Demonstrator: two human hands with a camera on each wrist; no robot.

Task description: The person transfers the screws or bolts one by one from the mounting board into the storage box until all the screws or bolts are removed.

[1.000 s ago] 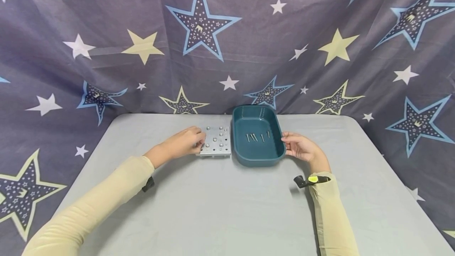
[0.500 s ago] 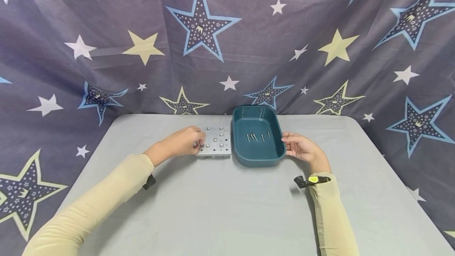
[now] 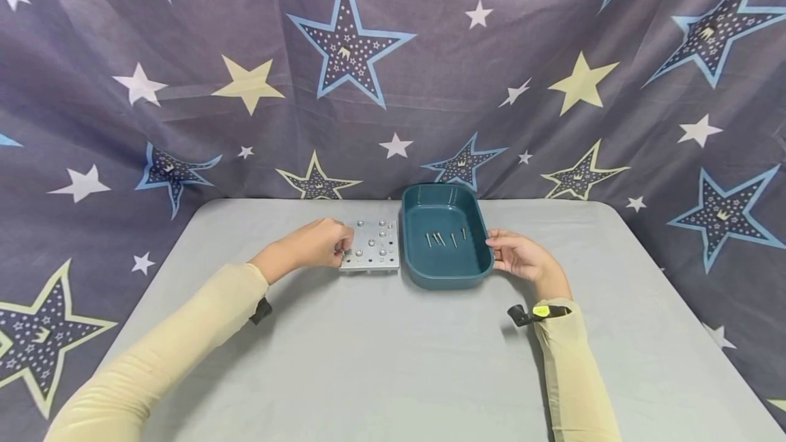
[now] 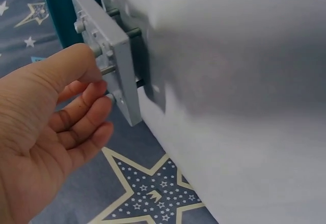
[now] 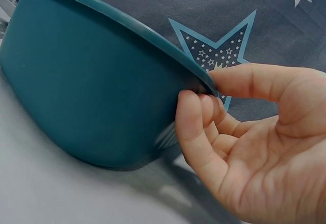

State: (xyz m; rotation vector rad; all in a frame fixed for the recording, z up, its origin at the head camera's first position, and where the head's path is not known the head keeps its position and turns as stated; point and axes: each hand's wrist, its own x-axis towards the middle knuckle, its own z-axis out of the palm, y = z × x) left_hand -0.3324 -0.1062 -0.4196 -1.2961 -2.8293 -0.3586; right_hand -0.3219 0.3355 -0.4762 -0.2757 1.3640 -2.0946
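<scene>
Standing on the desk, the teal tray sits beside the right hand, which pinches its rim, probably for steadiness. At the left hand, the drilled metal plate carries a screw which that hand pinches, apparently keeping it straight.

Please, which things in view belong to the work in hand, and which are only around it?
For the work:
- metal plate
- screw in the left grip
- teal tray, in the right grip
- loose screws

Only around:
- grey table
- star-patterned curtain
</scene>
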